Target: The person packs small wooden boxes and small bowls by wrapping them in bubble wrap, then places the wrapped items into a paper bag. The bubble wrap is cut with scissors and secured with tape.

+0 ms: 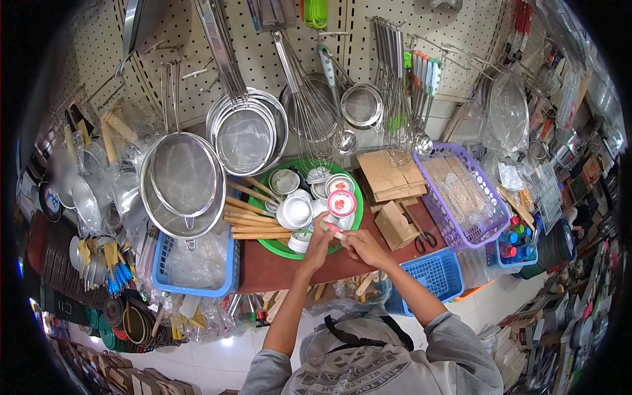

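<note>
My left hand [320, 245] and my right hand [363, 248] meet at the front edge of a round green tray [358, 227]. Between them is a small white-and-red piece [334, 230], gripped by the closed fingers of both; the fingers hide its kind. Just beyond, a small bowl with a red floral pattern [342, 203] lies among white bowls [297, 211] on the tray. A stack of small white bowls [300, 241] stands left of my left hand. Several wooden handles [260, 224] reach over the tray's left side.
On the brown table [263, 266] are a small cardboard box [396, 225], scissors [425, 241] and flat brown packages [391, 174]. A purple basket [464, 197] stands right, a blue basket [197, 288] left, another blue basket [432, 275] in front. Strainers [182, 178] and whisks [309, 105] hang above.
</note>
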`<state>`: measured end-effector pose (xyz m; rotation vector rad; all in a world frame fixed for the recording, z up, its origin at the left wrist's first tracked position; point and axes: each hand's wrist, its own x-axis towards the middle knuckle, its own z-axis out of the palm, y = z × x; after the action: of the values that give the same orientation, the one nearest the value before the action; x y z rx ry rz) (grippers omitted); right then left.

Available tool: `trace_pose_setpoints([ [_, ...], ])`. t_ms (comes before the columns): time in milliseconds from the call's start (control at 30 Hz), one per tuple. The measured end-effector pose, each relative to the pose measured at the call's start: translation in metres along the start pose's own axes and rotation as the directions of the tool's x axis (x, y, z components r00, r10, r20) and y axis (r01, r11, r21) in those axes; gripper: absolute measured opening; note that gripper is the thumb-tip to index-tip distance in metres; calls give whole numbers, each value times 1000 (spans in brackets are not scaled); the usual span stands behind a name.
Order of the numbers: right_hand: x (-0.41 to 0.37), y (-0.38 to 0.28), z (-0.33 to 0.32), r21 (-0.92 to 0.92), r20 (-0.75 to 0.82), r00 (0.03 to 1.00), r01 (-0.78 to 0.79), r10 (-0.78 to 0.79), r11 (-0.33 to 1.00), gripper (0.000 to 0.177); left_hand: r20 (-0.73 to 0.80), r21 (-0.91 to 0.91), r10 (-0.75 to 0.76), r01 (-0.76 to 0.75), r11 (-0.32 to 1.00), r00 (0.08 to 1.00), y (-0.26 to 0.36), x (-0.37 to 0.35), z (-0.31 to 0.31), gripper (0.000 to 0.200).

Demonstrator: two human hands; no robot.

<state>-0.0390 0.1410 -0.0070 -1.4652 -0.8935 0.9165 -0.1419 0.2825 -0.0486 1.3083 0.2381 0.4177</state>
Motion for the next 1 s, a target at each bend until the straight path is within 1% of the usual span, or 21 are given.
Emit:
trace_pose_setpoints([
  [67, -6, -15, 4, 131, 37, 999, 13, -18, 991, 26, 19, -95, -27, 29, 995, 999, -4, 0, -4, 53],
  [100, -7, -17, 4, 100, 57, 998, 16, -21, 995, 25, 31, -141, -40, 43, 989, 999, -3, -1, -5, 54],
  [167, -10, -20, -1, 33, 97, 995, 24, -27, 999, 22, 50, -116, 0, 6, 993, 999, -3, -1, -5, 51],
  [200, -10, -20, -1, -22, 92, 996, 22, -20, 1000, 21, 60, -105, 19, -12, 994, 998, -1, -1, -3, 49],
  [233, -9, -19, -2, -76, 87, 996, 19, -13, 997, 19, 52, 49, 122, -125, 991, 991, 0, -2, -1, 49],
  [267, -9, -17, -2, -130, 81, 997, 18, -7, 991, 18, 60, 202, 225, -232, 951, 973, 1, -2, 3, 50],
  [300, -8, -13, -4, -108, 86, 996, 11, -2, 994, 20, 83, 349, 322, -330, 877, 943, 3, -3, 6, 50],
  [367, -7, -6, -7, -63, 98, 995, -2, 8, 998, 25, 33, 216, 242, -243, 946, 970, 9, -6, 10, 51],
  [400, -7, -8, -6, -38, 99, 995, -6, 10, 999, 23, 13, 145, 197, -196, 970, 980, 9, -7, 10, 52],
  [433, -8, -11, -4, -13, 101, 995, -11, 12, 1000, 22, 3, 29, 132, -132, 991, 991, 8, -8, 8, 54],
  [500, -11, -18, 0, 13, 88, 996, 2, -3, 1000, 21, 5, -203, 1, 0, 979, 1000, -1, -6, -3, 59],
  [567, -13, -23, 3, 19, 56, 997, 44, -45, 999, 22, 76, -213, -17, 33, 976, 997, -12, -1, -12, 64],
  [600, -12, -22, 3, -13, 55, 998, 45, -44, 999, 21, 112, -218, -23, 47, 975, 993, -10, 1, -12, 67],
  [633, -12, -21, 2, -44, 53, 998, 44, -42, 998, 21, 96, -82, 42, -34, 996, 995, -10, 1, -10, 65],
  [700, -13, -22, 1, -96, 54, 998, 36, -31, 995, 20, 91, 192, 171, -186, 964, 981, -8, -2, -2, 63],
  [767, -13, -26, 2, -137, 59, 998, 26, -18, 990, 20, 21, 96, 131, -132, 987, 991, 10, -9, 7, 61],
  [800, -13, -26, 1, -102, 76, 997, 34, -26, 994, 20, -11, 47, 108, -107, 993, 994, 15, -10, 9, 60],
  [867, -13, -21, -2, -33, 112, 993, 45, -42, 998, 19, 9, -170, 38, -36, 985, 999, 10, -9, 3, 60],
  [900, -13, -20, -1, -36, 110, 993, 52, -48, 998, 19, 23, -276, 5, 2, 961, 1000, 7, -8, -1, 60],
  [1000, -11, -12, -2, -70, 103, 992, 77, -70, 995, 20, 97, -269, -10, 36, 962, 995, 0, -5, -8, 62],
])
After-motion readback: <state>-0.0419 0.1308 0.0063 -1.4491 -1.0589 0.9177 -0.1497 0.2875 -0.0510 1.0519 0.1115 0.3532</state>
